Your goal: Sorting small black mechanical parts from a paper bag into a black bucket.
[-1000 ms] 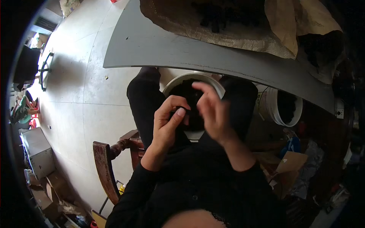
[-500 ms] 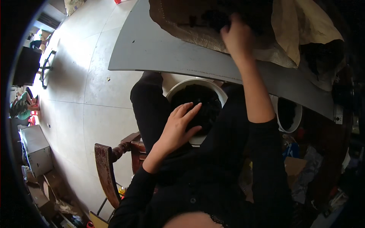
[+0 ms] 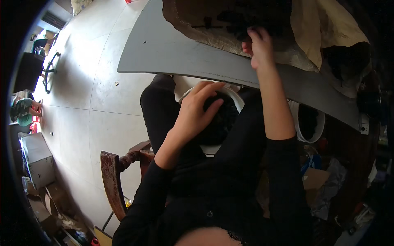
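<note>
My left hand (image 3: 200, 107) is above a white bucket (image 3: 233, 95) between my knees. Its fingers are stretched and bent slightly, the thumb stands apart, and no object shows in it. Dark, glossy black pieces (image 3: 223, 127) lie in the bucket, too dim to name. At the near edge of a brown sheet or sack (image 3: 197, 35) on the grey table, my right hand (image 3: 259, 47) is closed with curled fingers. Whatever it may pinch is hidden or too dark to make out. Just beyond its fingertips sits a heap of small black pieces (image 3: 236, 18).
The grey tabletop (image 3: 164, 53) slants across in front of me, over my knees. A second white bucket (image 3: 321, 123) with dark contents stands under its right part. A wooden chair (image 3: 111, 176) is at my left, with cardboard boxes (image 3: 41, 160) farther left.
My right hand has drawn back from the black heap toward the sheet's near edge, its fingers curling. My left hand has risen and moved forward over the bucket's far rim.
</note>
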The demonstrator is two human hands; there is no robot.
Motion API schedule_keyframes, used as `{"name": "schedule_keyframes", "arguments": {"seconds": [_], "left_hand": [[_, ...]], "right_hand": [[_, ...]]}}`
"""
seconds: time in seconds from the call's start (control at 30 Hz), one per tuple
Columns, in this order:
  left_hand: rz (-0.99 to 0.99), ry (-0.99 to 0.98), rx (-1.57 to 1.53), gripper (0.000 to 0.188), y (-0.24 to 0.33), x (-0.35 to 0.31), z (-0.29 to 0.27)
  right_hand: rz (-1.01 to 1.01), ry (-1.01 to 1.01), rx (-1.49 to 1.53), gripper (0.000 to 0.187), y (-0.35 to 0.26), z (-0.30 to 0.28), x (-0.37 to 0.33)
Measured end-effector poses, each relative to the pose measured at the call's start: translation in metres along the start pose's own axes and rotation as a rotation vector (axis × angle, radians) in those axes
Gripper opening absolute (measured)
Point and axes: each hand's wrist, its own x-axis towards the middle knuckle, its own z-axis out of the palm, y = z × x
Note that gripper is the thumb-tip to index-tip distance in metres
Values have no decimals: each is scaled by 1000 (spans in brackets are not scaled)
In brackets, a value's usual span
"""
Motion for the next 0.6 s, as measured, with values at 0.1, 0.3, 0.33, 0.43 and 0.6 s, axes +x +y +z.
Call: {"name": "schedule_keyframes", "arguments": {"seconds": [0.1,0.3,0.33,0.43,0.6], "left_hand": [[-25,38,-67,35,-1,14,5],[-11,349,-306,30,2,14,0],[-64,370,-373,24,6,11,-4],[-22,265,-445,26,9,-1,-17],[74,118,-279,29,11,-9,-22]], "right_hand": [[4,17,-38,13,3,-3,-16],[-651,-143,-486,16,3,13,-109],[-608,-199,-503,22,-1,6,-117],[-627,-433,-274,37,-12,-10,-121],[178,-829,370,37,-10,-15,-137]]}}
